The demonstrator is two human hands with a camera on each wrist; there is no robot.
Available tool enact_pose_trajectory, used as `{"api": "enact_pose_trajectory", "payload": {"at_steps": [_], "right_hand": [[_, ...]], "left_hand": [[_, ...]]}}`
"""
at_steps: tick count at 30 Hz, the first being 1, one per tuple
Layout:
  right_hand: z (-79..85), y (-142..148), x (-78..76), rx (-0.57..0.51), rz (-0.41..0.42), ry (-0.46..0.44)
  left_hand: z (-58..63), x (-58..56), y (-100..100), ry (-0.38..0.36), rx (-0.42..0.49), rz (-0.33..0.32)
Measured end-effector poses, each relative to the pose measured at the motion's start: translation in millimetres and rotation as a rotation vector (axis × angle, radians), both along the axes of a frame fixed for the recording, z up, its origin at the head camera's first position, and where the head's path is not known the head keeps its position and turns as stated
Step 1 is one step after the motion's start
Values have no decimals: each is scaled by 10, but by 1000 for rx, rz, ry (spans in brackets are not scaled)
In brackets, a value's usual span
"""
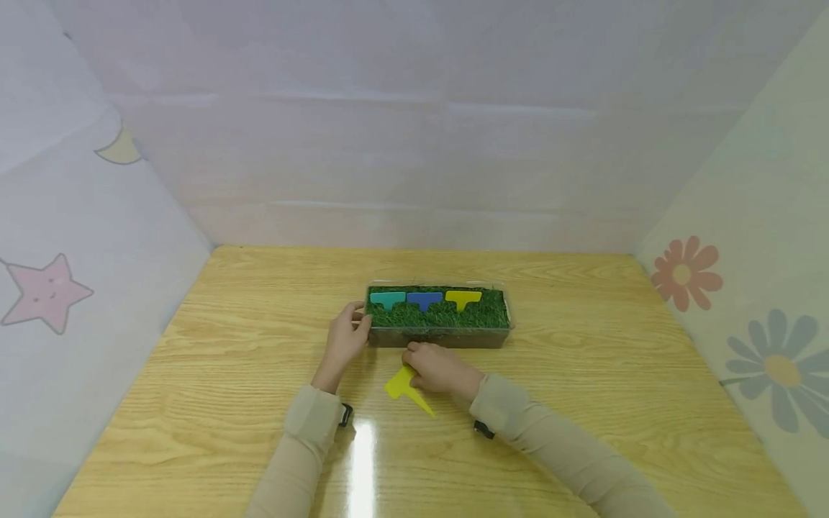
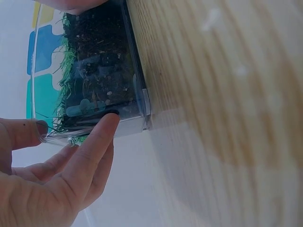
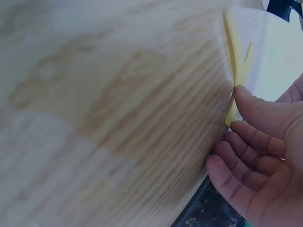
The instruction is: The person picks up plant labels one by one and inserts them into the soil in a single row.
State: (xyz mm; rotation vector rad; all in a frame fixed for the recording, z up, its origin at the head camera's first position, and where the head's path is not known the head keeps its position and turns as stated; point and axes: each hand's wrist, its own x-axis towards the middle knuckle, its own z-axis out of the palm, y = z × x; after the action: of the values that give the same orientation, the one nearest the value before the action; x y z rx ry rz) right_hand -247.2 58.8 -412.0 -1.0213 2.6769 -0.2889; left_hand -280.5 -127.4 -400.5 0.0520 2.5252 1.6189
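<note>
A clear planter box [image 1: 440, 338] of dark soil and green artificial grass sits mid-table. Three T-shaped plant labels stand in its grass: teal [image 1: 387, 297], blue [image 1: 424, 297] and yellow [image 1: 464, 296]. My left hand [image 1: 345, 339] grips the box's left end; in the left wrist view the thumb is at the rim and a fingertip touches the wall. My right hand [image 1: 442, 370], close before the box's front wall, pinches another yellow plant label [image 1: 401, 384] between thumb and index finger. Low over the table, that label's pointed stem faces the person; whether it touches the wood cannot be told.
The wooden table [image 1: 246, 374] meets a pale back wall [image 1: 414, 180]. Side walls carry a pink star [image 1: 48, 293] on the left and flowers [image 1: 686, 273] on the right. Black wrist straps [image 1: 346, 415] show below both hands.
</note>
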Motion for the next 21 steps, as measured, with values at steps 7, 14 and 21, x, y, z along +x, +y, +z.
{"api": "enact_pose_trajectory", "payload": {"at_steps": [7, 14, 21], "right_hand": [[-1, -20, 1, -70, -74, -77], [-29, -41, -22, -167, -173, -225], [-33, -53, -26, -189, -218, -272]], "left_hand": [[-16, -4, 3, 7, -5, 8], [-19, -3, 9, 11, 0, 10], [-15, -1, 2, 16, 11, 9]]}}
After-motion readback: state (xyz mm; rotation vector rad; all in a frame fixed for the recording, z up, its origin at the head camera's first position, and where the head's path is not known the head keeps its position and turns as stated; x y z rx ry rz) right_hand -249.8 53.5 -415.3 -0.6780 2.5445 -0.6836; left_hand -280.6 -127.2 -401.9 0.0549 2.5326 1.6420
